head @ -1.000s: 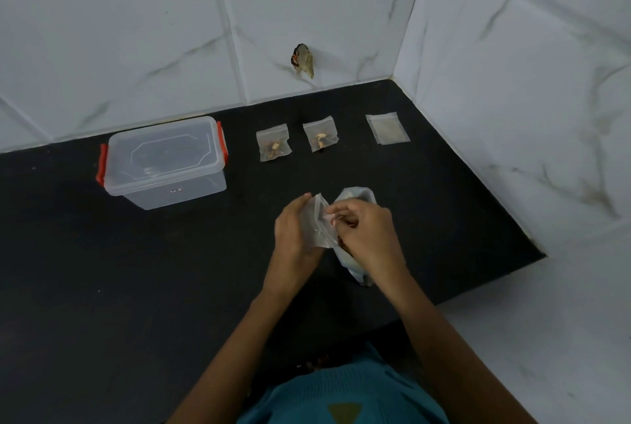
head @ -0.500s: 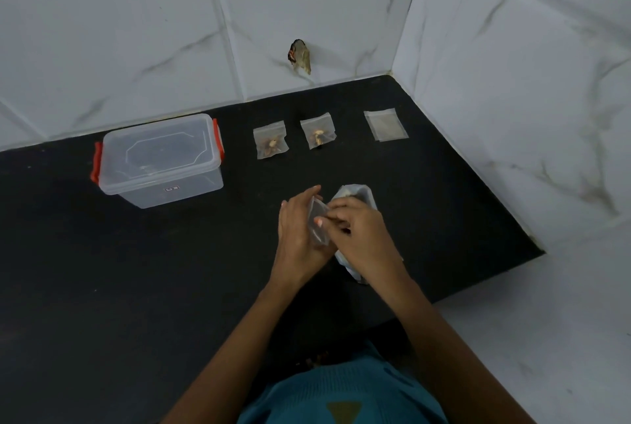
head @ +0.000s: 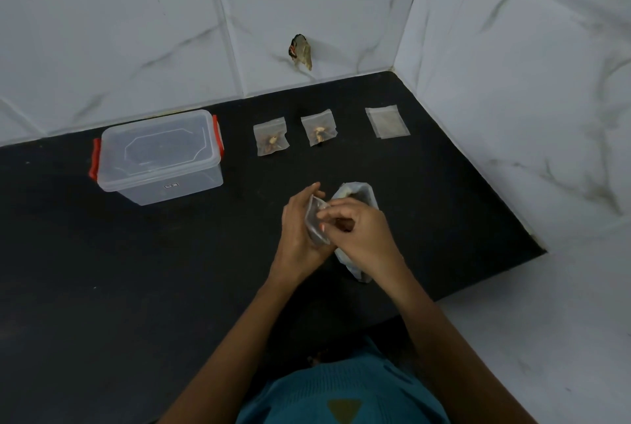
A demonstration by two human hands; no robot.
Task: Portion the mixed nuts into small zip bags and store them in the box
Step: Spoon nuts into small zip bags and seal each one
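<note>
Small zip bag, long axis upright, mouth up, within curled left hand and pinching right hand

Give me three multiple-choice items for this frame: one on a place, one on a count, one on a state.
1. Where is the box relative to the filled bags? A left B right C on them
2. How many filled bags lie on the counter? A one B two C four
3. The left hand: A holds a small zip bag B lies flat C grips the box
Key: 1A, the box stands left of them; 2B, two show nuts; 3A, it curls round the bag.
</note>
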